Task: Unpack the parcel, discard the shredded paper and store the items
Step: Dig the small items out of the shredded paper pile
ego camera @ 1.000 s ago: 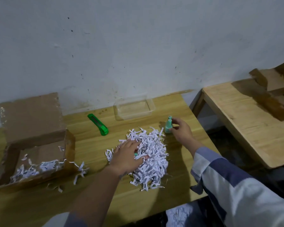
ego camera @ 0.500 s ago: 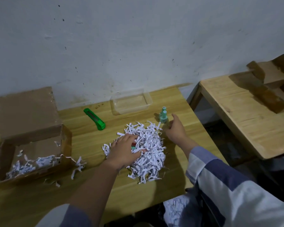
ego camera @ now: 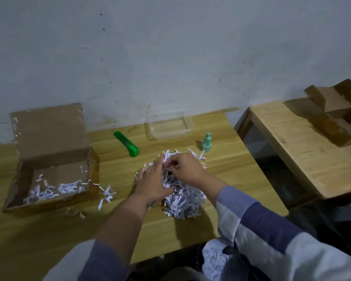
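The right hand [ego camera: 185, 169] has its fingertips [ego camera: 167, 164] pinched together on something small and reddish buried in the top of the shred pile [ego camera: 182, 196]; what that thing is cannot be told. The left hand [ego camera: 153, 184] lies flat and spread on the pile's left flank, fingers extended and pressed against the paper, gripping nothing. The two hands touch at the thumbs, over the middle of the pile.

The pile sits on the table [ego camera: 221, 175] near its front right part. At 1 o'clock from the pile, just beyond its far edge, stands a small teal bottle [ego camera: 206, 145], upright and apart from both hands. At 12 o'clock, near the wall, is a clear tray [ego camera: 169, 126]. At 11 o'clock lies a green cutter [ego camera: 126, 144], flat on the wood.

At 9 o'clock, well apart, the open box [ego camera: 49, 165] rests with its lid flap raised toward the wall; a thin layer of shreds lies along its near inner edge. A few loose strips [ego camera: 107, 194] are scattered on the table between box and pile.

At 2 o'clock, across a gap, a second table [ego camera: 292, 151] carries another opened carton [ego camera: 336, 112]. At 5 o'clock, below the table edge, a bag [ego camera: 215, 258] shows more shredded paper inside.
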